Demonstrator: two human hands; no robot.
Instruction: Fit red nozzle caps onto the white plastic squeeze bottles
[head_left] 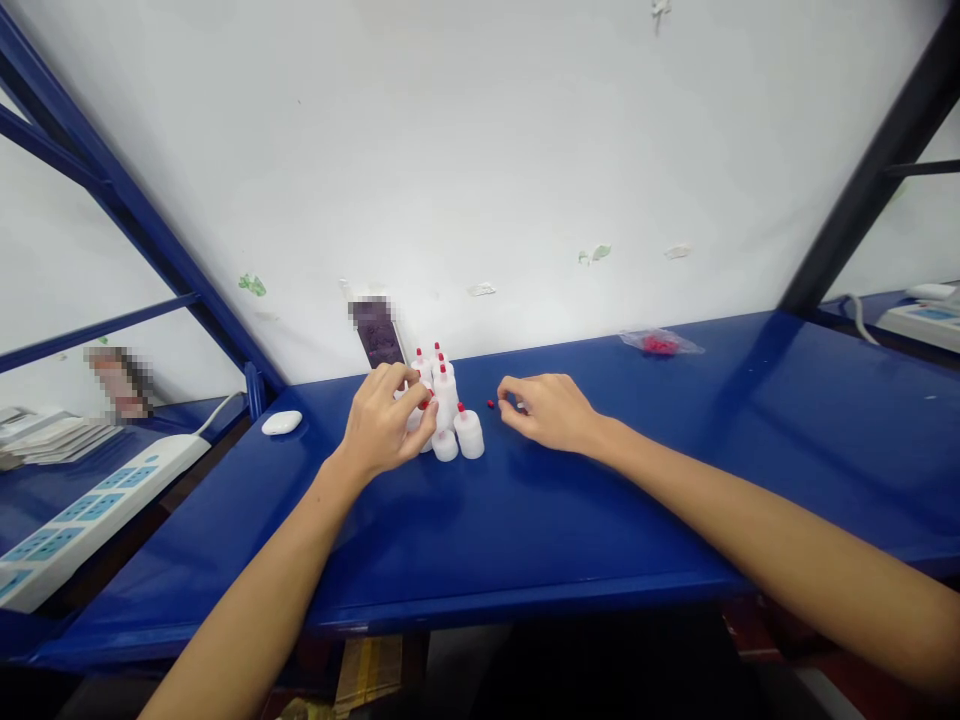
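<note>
Several white plastic bottles with red tips stand in a cluster on the blue table (555, 530). One capped bottle (470, 436) is at the cluster's front right, beside a shorter white piece (445, 446). My left hand (386, 420) is at the cluster's left side, thumb and fingers bent around a red tip; it partly hides the bottles behind. To the right of the bottles, my right hand (551, 412) is held low over the table, its thumb and fingertips curled close together; what they hold, if anything, is too small to name. A small red cap (490, 404) lies just left of its fingertips.
A phone (379, 332) leans on the wall behind the bottles. A white rounded case (282, 423) lies at the left. A clear bag with red pieces (660, 344) lies at the back right. Blue frame posts rise left; a power strip (105, 515) lies beyond them.
</note>
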